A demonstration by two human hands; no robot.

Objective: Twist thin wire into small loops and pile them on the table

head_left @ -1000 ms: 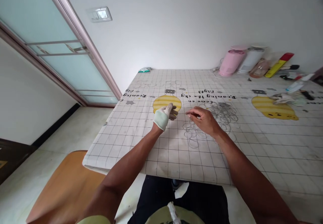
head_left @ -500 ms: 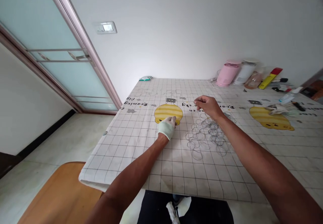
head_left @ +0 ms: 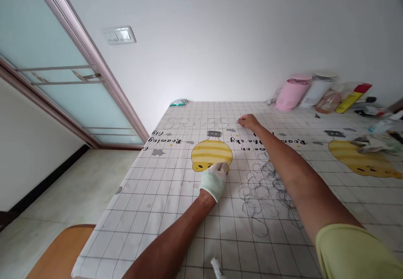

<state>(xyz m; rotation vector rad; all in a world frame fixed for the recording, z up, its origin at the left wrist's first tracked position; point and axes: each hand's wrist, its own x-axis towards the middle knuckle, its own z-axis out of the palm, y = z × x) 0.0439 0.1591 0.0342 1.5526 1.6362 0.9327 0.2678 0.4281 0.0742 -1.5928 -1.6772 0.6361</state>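
My left hand (head_left: 215, 180), in a pale glove, rests over the printed yellow bear balloon (head_left: 211, 151) on the tablecloth. Its fingers are closed, and whatever they hold, if anything, is hidden. My bare right hand (head_left: 249, 121) reaches to the back of the table with fingertips pinched; I cannot make out anything between them. Just left of those fingertips, thin wire-like rings (head_left: 223, 122) lie in a row. Under and beside my right forearm spreads a loose heap of thin dark rings (head_left: 258, 188), partly covered by the arm.
A pink cylinder (head_left: 292, 93), a white cylinder (head_left: 316, 92), a bottle (head_left: 329, 101) and a yellow-red box (head_left: 353, 98) stand along the wall at right. A crumpled cloth (head_left: 374, 144) lies nearer. A small green-white packet (head_left: 178, 102) sits at the back left corner. A wooden chair (head_left: 63, 251) stands at left.
My right hand has moved away from me, from above the heap to the end of the ring row. My left hand stays near the bear print. The view has shifted slightly.
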